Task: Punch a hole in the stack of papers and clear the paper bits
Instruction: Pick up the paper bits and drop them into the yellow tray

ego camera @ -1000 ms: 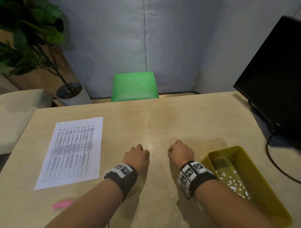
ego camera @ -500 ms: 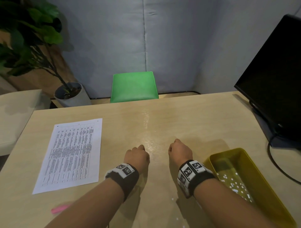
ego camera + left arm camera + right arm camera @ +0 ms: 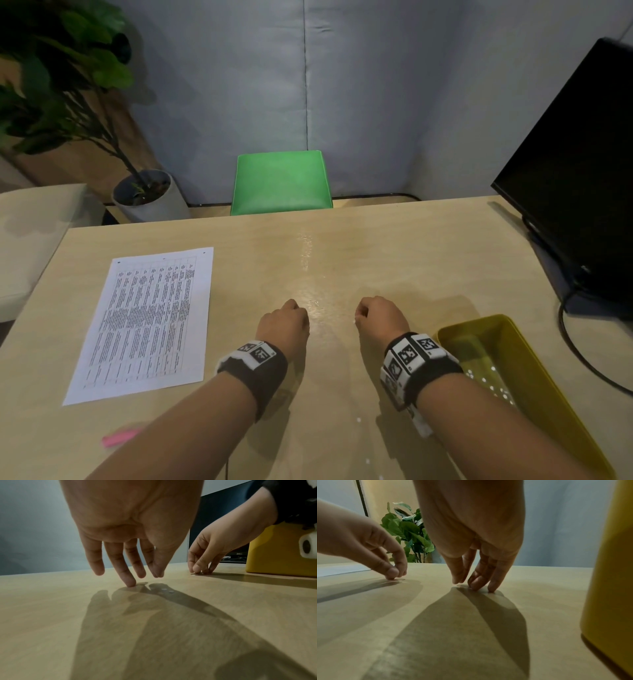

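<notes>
The stack of printed papers [image 3: 147,322] lies flat at the table's left. My left hand [image 3: 284,323] hovers at the table's middle with its thumb and forefinger [image 3: 158,574] pinched together and the middle finger touching the wood. Two white paper bits [image 3: 167,590] lie just under it. A hand's width to the right, my right hand [image 3: 380,318] pinches thumb to forefinger [image 3: 458,581] while its other fingers [image 3: 476,586] press the tabletop. What either pinch holds is hidden. The yellow tray [image 3: 455,334] by my right wrist contains several paper bits [image 3: 493,380].
A pink object [image 3: 120,438] lies near the front edge, partly hidden by my left forearm. A few loose bits [image 3: 359,419] sit between my forearms. A black monitor [image 3: 575,178] and its cable [image 3: 589,363] stand at the right. A green chair [image 3: 281,181] is behind the table.
Both hands stay almost in place at the table's middle. The view has shifted only slightly.
</notes>
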{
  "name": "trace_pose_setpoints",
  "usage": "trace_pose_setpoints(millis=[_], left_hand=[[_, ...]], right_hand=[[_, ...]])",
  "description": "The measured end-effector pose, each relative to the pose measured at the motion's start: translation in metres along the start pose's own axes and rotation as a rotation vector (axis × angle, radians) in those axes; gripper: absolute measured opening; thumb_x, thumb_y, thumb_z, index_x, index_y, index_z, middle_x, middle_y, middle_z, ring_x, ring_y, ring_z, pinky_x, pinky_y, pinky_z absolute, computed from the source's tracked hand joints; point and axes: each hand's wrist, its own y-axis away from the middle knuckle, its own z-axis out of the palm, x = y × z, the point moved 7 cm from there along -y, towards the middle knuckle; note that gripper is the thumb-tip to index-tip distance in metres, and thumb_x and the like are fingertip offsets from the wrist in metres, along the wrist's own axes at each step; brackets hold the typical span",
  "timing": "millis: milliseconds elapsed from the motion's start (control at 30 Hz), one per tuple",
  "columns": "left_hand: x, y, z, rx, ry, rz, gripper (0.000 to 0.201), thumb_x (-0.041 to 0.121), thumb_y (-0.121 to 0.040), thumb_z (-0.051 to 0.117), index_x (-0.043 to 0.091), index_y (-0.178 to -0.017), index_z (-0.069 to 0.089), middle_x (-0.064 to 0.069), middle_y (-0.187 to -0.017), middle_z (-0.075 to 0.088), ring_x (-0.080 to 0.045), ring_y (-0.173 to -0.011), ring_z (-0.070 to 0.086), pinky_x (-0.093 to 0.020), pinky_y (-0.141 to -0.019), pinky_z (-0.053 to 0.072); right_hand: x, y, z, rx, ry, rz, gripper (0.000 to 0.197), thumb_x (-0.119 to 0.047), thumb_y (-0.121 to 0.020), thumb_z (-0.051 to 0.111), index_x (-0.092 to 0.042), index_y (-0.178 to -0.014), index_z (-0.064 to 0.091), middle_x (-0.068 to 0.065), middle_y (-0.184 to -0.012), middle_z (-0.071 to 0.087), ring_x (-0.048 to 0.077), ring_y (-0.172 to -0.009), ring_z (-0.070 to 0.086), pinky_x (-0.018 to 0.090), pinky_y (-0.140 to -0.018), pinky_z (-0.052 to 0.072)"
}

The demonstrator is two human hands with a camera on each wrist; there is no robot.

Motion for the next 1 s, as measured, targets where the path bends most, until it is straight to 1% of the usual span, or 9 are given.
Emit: trace_pose_setpoints(millis=[67, 133, 300, 433, 533, 633, 700, 867, 1000], left_hand=[[-0.002, 0.000, 0.000, 0.006, 0.030, -0.009, 0.024, 0.027, -0.095, 0.045, 0.017, -0.107, 0.064, -0.001, -0.115, 0.054, -0.024, -0.089, 0.063, -0.033, -0.077, 0.048], [-0.004, 0.001, 0.001, 0.007, 0.060, -0.021, 0.023, 0.026, -0.095, 0.045, 0.017, -0.106, 0.064, -0.001, -0.115, 0.054, -0.024, -0.089, 0.063, -0.032, -0.077, 0.048], [-0.004, 0.005, 0.004, 0.007, 0.083, -0.010, 0.022, 0.027, -0.095, 0.046, 0.019, -0.105, 0.065, 0.000, -0.116, 0.054, -0.023, -0.091, 0.063, -0.034, -0.079, 0.050], [-0.004, 0.008, 0.005, 0.001, 0.083, 0.000, 0.023, 0.029, -0.094, 0.047, 0.020, -0.105, 0.064, 0.001, -0.117, 0.054, -0.023, -0.092, 0.063, -0.033, -0.079, 0.050], [-0.004, 0.010, 0.005, -0.005, 0.084, 0.010, 0.023, 0.029, -0.095, 0.047, 0.020, -0.106, 0.064, 0.001, -0.118, 0.053, -0.022, -0.094, 0.062, -0.033, -0.080, 0.049], [-0.005, 0.011, 0.005, -0.007, 0.082, 0.011, 0.023, 0.029, -0.095, 0.047, 0.020, -0.107, 0.064, 0.000, -0.118, 0.053, -0.022, -0.094, 0.062, -0.032, -0.080, 0.049], [-0.006, 0.012, 0.006, -0.010, 0.083, 0.009, 0.023, 0.029, -0.095, 0.048, 0.020, -0.107, 0.065, 0.000, -0.119, 0.053, -0.023, -0.094, 0.062, -0.033, -0.080, 0.049], [-0.005, 0.013, 0.005, -0.005, 0.093, 0.011, 0.023, 0.029, -0.094, 0.048, 0.020, -0.106, 0.065, 0.001, -0.119, 0.053, -0.022, -0.093, 0.063, -0.031, -0.078, 0.048], [-0.007, 0.012, 0.001, 0.003, 0.129, 0.004, 0.022, 0.028, -0.094, 0.048, 0.020, -0.106, 0.065, 0.001, -0.118, 0.053, -0.022, -0.093, 0.063, -0.031, -0.079, 0.048]], right_hand=[[-0.002, 0.002, 0.003, 0.018, 0.030, -0.026, 0.013, -0.019, -0.091, 0.057, -0.017, -0.097, 0.068, 0.004, -0.105, 0.058, 0.023, -0.094, 0.061, 0.031, -0.079, 0.050], [-0.004, 0.002, 0.005, 0.045, 0.061, -0.051, 0.013, -0.023, -0.091, 0.058, -0.020, -0.097, 0.070, 0.003, -0.108, 0.057, 0.023, -0.097, 0.061, 0.031, -0.080, 0.050], [-0.007, -0.001, 0.009, 0.055, 0.127, -0.069, 0.019, -0.014, -0.092, 0.054, -0.016, -0.096, 0.072, 0.004, -0.110, 0.058, 0.024, -0.096, 0.061, 0.030, -0.075, 0.048], [-0.010, -0.004, 0.014, 0.031, 0.159, -0.065, 0.018, -0.009, -0.092, 0.051, -0.011, -0.101, 0.066, 0.007, -0.113, 0.053, 0.026, -0.097, 0.058, 0.032, -0.073, 0.047], [-0.007, -0.009, 0.014, 0.025, 0.101, 0.020, 0.016, -0.011, -0.091, 0.054, -0.011, -0.107, 0.058, 0.010, -0.117, 0.049, 0.029, -0.102, 0.055, 0.035, -0.081, 0.048], [0.002, -0.014, 0.010, -0.020, 0.024, 0.135, 0.029, -0.022, -0.087, 0.066, -0.012, -0.112, 0.054, 0.010, -0.121, 0.045, 0.030, -0.108, 0.053, 0.038, -0.089, 0.049], [0.007, -0.017, 0.006, -0.040, -0.009, 0.187, 0.034, -0.027, -0.083, 0.072, -0.014, -0.109, 0.055, 0.010, -0.121, 0.044, 0.031, -0.109, 0.053, 0.040, -0.090, 0.050], [0.004, -0.020, 0.003, -0.054, -0.044, 0.185, 0.024, -0.021, -0.078, 0.076, -0.016, -0.095, 0.059, 0.009, -0.117, 0.050, 0.027, -0.100, 0.058, 0.031, -0.080, 0.049], [0.003, -0.020, -0.003, -0.050, -0.136, 0.171, 0.012, -0.012, -0.079, 0.073, -0.014, -0.091, 0.069, 0.006, -0.106, 0.067, 0.022, -0.094, 0.063, 0.026, -0.072, 0.046]])
